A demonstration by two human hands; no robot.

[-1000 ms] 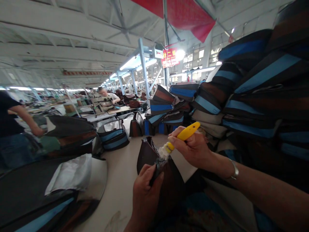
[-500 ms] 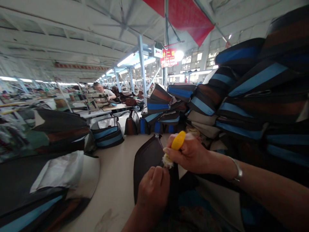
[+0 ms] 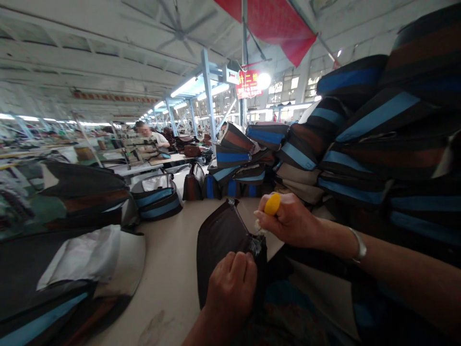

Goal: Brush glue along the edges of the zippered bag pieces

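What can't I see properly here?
Head view: most of the yellow handle, hidden by the right hand.
Head view: part of the dark piece, covered by the left hand.
Head view: fine print on red sign, too small.
Head view: striped pile, cut off by right edge.

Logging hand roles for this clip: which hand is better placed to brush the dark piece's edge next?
Right, most likely: the right hand holds the yellow-handled brush, close to the edge of the dark piece. The left hand has its grip on that piece.
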